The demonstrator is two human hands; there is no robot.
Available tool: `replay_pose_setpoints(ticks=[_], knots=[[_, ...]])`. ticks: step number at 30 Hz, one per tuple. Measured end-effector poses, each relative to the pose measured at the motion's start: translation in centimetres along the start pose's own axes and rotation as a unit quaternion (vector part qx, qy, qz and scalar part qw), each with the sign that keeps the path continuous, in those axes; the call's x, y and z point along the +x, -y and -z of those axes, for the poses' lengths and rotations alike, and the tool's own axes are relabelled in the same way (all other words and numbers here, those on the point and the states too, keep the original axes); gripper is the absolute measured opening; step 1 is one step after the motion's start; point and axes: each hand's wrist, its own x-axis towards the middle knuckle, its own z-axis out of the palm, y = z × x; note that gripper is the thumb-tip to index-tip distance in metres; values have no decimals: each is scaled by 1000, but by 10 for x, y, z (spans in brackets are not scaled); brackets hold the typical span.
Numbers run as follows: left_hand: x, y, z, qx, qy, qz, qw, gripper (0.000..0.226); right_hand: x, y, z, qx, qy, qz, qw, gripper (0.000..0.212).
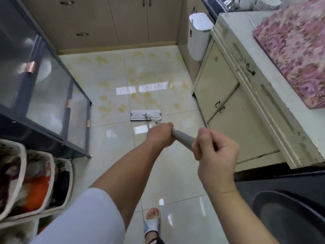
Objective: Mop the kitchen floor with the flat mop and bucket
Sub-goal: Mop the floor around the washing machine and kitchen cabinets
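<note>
- Glossy cream floor tiles (112, 138) fill the middle of the frame, with yellowish smears (105, 106) spread across the upper centre, just beyond the mop head.
- Flat mop head (145, 115) lies flat on the tiles at centre frame, its grey handle (182, 137) slanting down toward the lower right.
- Left hand (161, 135) is wrapped round the handle lower down the shaft; right hand (215, 150) curls its fingers round the upper end, nearer the camera.
- No bucket can be made out for certain; the dark round rim (288, 213) at lower right might be a basin, but too little of it shows.
- Risk: the smears look only partly reached, so a short stroke would probably leave streaks near the far cabinets (98, 23).
- Risk: a wide swing could knock the wheeled glass cabinet (52, 95) at left or the cream cupboard doors (219, 88) at right.
- Risk: the sandalled foot (152, 224) at bottom centre stands on shiny tile, likely slippery if wet.
</note>
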Motion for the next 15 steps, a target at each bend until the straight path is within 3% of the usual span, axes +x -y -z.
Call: replay_pose_setpoints(ticks=[7, 11, 15], knots=[[-99, -12, -22, -127, -70, 9, 989, 25, -68, 49, 29, -16, 45, 0, 999, 55], [-168, -54, -35, -76, -80, 3, 994, 18, -99, 90, 83, -34, 79, 19, 996, 50], [-258, -113, -59, -106, -108, 9, 988, 18, -144, 128, 156, -24, 89, 21, 996, 52]])
